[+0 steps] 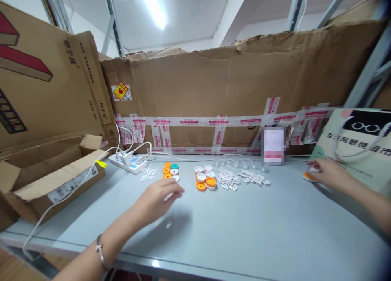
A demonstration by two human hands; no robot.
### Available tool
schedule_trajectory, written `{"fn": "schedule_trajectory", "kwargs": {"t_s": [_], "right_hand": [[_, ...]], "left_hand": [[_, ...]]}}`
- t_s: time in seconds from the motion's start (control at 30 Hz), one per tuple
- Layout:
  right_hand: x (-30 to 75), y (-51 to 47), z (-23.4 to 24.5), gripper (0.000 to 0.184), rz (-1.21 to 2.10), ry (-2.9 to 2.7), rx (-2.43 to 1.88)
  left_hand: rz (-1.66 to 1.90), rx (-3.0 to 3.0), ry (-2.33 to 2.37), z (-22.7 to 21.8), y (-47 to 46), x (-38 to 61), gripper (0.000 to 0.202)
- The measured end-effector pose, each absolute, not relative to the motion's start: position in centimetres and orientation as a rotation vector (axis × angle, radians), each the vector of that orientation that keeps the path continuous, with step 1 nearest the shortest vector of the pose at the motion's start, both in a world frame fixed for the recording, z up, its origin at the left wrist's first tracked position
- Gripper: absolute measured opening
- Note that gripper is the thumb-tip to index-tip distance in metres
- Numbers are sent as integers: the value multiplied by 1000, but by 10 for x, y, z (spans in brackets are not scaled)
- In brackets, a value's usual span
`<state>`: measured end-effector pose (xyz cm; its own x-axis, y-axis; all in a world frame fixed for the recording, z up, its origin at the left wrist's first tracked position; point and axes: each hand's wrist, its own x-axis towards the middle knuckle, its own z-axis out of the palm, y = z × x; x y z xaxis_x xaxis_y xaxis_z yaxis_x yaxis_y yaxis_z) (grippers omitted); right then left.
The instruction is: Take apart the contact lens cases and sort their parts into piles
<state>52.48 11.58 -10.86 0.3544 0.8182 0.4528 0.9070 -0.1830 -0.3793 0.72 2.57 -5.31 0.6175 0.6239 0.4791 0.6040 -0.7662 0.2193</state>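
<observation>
My left hand (160,197) hovers over the near middle of the table, fingers loosely bent and the tips slightly apart. A pale spot shows between thumb and fingers; I cannot make out whether it is a part or a gap. Just beyond it are small orange, white and teal round caps (167,170). At the far right my right hand (324,173) pinches an orange and white round piece (309,176) low over the table, beside a paper bag. Wider white and orange round cups (200,177) are grouped at the middle, some stacked.
White openwork pieces (227,178), more small white parts (255,178) and clear domes (241,163) lie right of the cups. White rings (148,174) sit near a power strip (128,162). An open carton (55,171) stands left, a paper bag (351,150) right. A large carton (195,89) walls the back.
</observation>
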Motion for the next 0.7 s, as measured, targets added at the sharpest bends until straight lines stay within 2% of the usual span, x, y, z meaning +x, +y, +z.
{"fn": "schedule_trajectory", "kwargs": {"t_s": [0.2, 0.33, 0.47, 0.7], "right_hand": [[467, 77, -92, 27, 504, -1692, -1813], [404, 48, -77, 33, 817, -1841, -1636], [352, 32, -67, 33, 934, -1983, -1491], [306, 27, -68, 31, 935, -2154, -1304]], "left_hand": [[730, 2539, 1613, -49, 65, -80, 20], [567, 2441, 1713, -61, 85, -94, 21], [479, 2450, 1700, -69, 94, -88, 22], [407, 2485, 1758, -74, 105, -93, 24]]}}
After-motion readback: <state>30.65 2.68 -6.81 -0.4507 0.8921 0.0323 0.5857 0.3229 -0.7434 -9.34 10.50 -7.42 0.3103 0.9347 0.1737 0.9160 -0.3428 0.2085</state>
